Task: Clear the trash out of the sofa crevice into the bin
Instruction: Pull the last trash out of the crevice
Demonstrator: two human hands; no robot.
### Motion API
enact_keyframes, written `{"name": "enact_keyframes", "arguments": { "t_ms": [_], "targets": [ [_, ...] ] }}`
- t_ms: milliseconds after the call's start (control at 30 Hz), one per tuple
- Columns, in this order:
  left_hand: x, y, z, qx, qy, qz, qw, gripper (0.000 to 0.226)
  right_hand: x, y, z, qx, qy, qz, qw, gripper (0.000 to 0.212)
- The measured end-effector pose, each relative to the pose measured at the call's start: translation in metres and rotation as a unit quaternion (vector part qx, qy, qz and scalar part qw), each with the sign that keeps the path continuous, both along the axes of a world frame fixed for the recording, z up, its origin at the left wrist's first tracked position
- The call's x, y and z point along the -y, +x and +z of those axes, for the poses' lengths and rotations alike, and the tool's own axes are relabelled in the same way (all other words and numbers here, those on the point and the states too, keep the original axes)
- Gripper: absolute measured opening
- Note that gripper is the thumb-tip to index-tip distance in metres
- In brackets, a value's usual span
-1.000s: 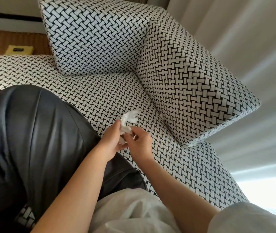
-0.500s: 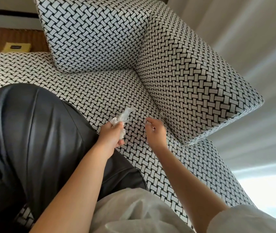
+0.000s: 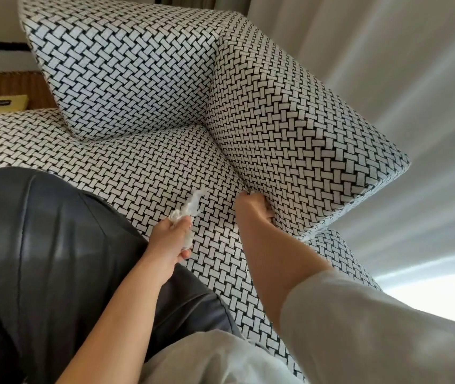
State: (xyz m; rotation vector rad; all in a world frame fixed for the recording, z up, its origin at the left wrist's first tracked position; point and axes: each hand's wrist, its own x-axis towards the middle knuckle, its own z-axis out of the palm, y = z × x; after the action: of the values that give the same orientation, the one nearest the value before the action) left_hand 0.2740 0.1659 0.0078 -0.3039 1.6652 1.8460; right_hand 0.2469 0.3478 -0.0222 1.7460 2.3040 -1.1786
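The person's left hand (image 3: 169, 241) is gripping a crumpled white tissue (image 3: 190, 210). Its fingers are curling round the wad, and a loose tail of paper is sticking out beyond the knuckles, away from the wrist. This hand is hovering just over the woven black-and-white sofa seat (image 3: 160, 162), with a dark, leather-like surface (image 3: 41, 245) lying directly to its left. A little to its right, and apart from the tissue, the right hand (image 3: 254, 210) is pressing into the crevice (image 3: 230, 169) where the seat is meeting the side cushion (image 3: 290, 128). Its fingertips are disappearing under that cushion's lower edge, so it cannot be told whether they are spread, curled or pinching anything. The side cushion is rising immediately beyond and to the right of this hand, and the back cushion (image 3: 126, 70) is standing further off, past both hands and to the left. A light grey sleeve (image 3: 373, 328) is covering the right arm from below the elbow back towards the camera. Pale curtains (image 3: 387, 79) are hanging beyond the side cushion, on the far right of the right hand. Far off past the left hand, a yellow object (image 3: 2, 103) is lying on a wooden floor (image 3: 7, 84).
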Motion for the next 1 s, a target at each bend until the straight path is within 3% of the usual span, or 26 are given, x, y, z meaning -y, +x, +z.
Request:
{"name": "enact_keyframes", "arguments": {
  "t_ms": [133, 533, 700, 900, 1000],
  "targets": [
    [-0.001, 0.000, -0.001, -0.004, -0.011, -0.012, 1.000, 0.006, 0.005, -0.011, -0.008, 0.034, 0.023, -0.055, 0.998, 0.054],
    [-0.002, -0.002, -0.005, 0.013, 0.007, -0.032, 0.999, 0.008, 0.005, -0.011, -0.012, -0.072, 0.084, -0.108, 0.988, 0.030],
    [-0.001, -0.002, -0.006, -0.002, -0.004, -0.047, 0.999, 0.017, 0.002, -0.015, -0.009, -0.089, 0.048, -0.142, 0.985, 0.021],
    [-0.004, 0.002, 0.001, -0.011, -0.006, -0.075, 0.997, 0.008, 0.014, -0.002, -0.004, -0.213, 0.035, -0.076, 0.974, 0.010],
    [-0.007, 0.003, -0.002, -0.004, -0.041, -0.104, 0.994, 0.011, 0.028, 0.021, 0.009, -0.302, -0.020, -0.067, 0.951, 0.018]
  ]
}}
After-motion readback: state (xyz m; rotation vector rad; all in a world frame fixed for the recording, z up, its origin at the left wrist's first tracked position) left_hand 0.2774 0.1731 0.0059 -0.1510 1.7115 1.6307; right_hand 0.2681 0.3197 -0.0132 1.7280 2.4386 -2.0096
